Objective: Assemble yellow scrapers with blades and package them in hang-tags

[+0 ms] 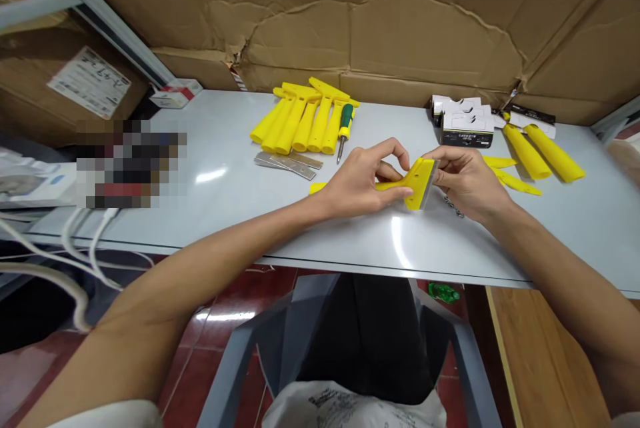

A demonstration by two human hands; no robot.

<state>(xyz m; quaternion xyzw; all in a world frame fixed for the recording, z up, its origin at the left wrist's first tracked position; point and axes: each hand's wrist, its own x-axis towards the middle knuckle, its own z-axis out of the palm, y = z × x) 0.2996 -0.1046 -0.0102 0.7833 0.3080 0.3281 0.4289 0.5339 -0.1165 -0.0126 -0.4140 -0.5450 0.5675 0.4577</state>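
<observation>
- The yellow scraper (419,181) is held above the table (225,148), right of the middle of the frame, its handle pointing left and its wide head toward the right.
- The left hand (354,181) grips it where handle meets head, thumb on the near side; the right hand (473,183) pinches at the metal blade (429,187) along the head's outer edge, fingertips partly hidden.
- The scraper looks like light, stiff plastic, smooth enough to slip a little; the neck or handle seems the safest hold.
- The blade looks thin, stiff and possibly sharp, so it is best taken by its flat faces.
- Small metal screws (454,207) lie just beside the right hand and would be fiddly to pick up.
- A white label (90,83) on the cardboard box (30,91) at upper left bears print and handwritten marks, too blurred to read surely.
- The black-and-white boxes (467,128) at upper right carry pale lettering, too small to make out.
</observation>
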